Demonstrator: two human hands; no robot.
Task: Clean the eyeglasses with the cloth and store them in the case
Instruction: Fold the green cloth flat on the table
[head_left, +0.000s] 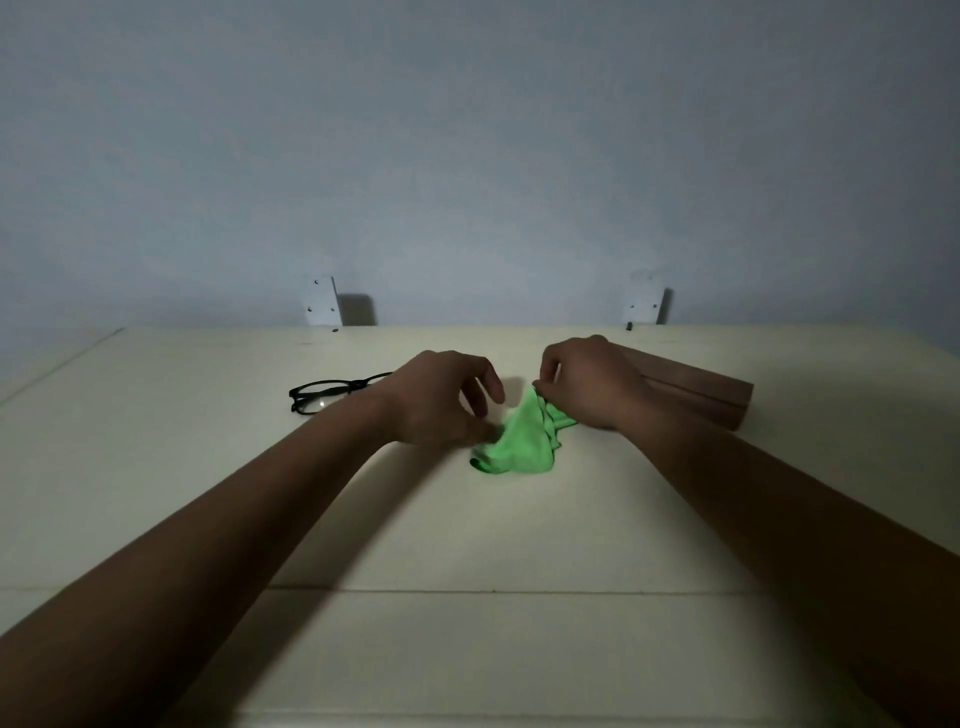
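Pinches upper corner of green cloth with right hand, lower edge with left hand; holds it bunched on table, between eyeglasses at left and brown case at right

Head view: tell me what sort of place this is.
Likely a plain indoor desk spot, dimly lit: a pale table against a bare wall, two white brackets screwed to that wall, and eyeglasses, a green cloth and a brown case on the table.
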